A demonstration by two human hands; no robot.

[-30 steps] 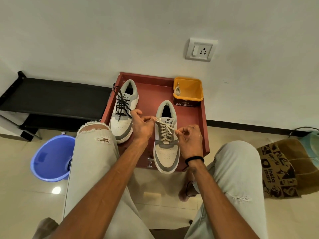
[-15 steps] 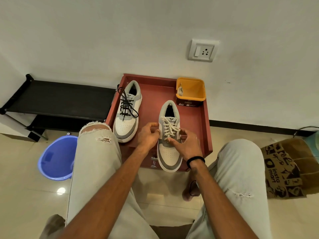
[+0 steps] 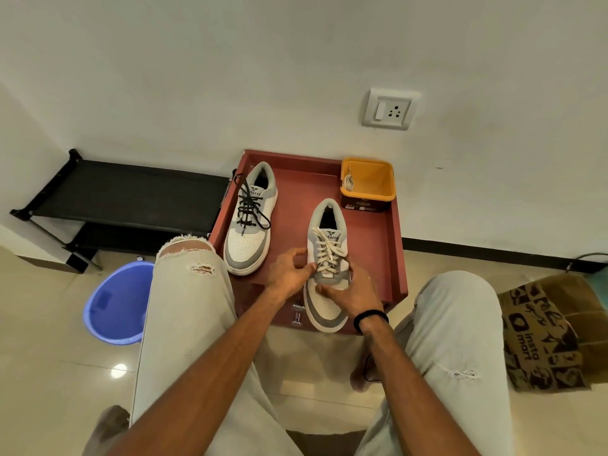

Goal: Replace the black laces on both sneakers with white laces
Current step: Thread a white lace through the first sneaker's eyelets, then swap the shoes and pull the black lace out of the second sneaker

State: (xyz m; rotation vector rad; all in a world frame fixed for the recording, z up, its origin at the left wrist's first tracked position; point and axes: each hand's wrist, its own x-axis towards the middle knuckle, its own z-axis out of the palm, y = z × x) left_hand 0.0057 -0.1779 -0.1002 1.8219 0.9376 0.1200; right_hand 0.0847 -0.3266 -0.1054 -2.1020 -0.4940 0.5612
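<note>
While right hand steadies near-edge sneaker on the tray, left hand fingers pinch white lace to snug it.

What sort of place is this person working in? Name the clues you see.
Probably a room in a home: a tiled floor, a wall socket, a low black shoe rack and a blue bucket beside the red tray.

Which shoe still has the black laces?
The sneaker on the left, by the black rack, untouched. The other sneaker, between both hands, already has white laces.
</note>
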